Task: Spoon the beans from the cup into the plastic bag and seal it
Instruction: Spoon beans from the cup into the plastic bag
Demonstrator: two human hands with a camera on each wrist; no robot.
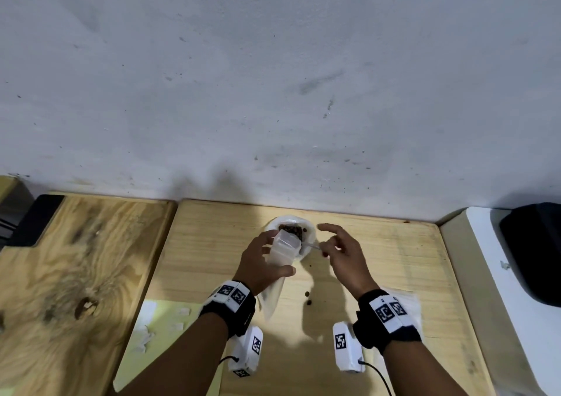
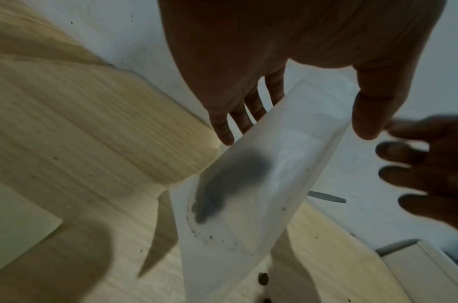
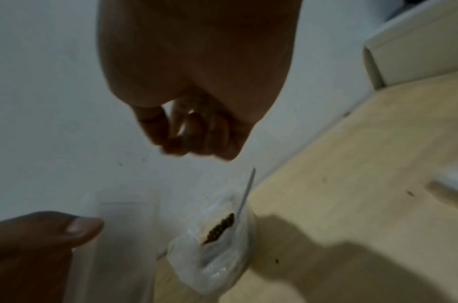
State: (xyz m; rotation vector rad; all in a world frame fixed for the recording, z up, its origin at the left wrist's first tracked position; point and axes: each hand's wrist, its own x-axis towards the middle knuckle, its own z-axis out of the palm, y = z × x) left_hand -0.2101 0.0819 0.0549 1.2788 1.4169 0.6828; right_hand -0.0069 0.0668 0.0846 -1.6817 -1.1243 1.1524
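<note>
A white cup [image 1: 306, 238] of brown beans [image 1: 292, 230] stands at the far side of the wooden table [image 1: 379, 262]. My left hand [image 1: 274, 256] grips a translucent plastic bag [image 1: 283, 251] upright, thumb on one side and fingers on the other, its mouth over the cup's near rim. A dark patch [image 2: 230, 184] shows through the bag [image 2: 269, 164]. A white spoon [image 1: 312, 246] rests in the cup, handle [image 3: 247, 192] pointing at my right hand [image 1: 331, 245]. That hand hovers just right of the handle with loose fingers [image 3: 196, 141], holding nothing.
Loose beans [image 1: 308, 298] lie on the table near the bag's bottom. A yellow sheet [image 1: 158, 335] lies front left and white paper [image 1: 406, 301] under my right wrist. A white unit [image 1: 501, 274] bearing a black object [image 1: 534, 250] borders the right. A wall stands close behind the cup.
</note>
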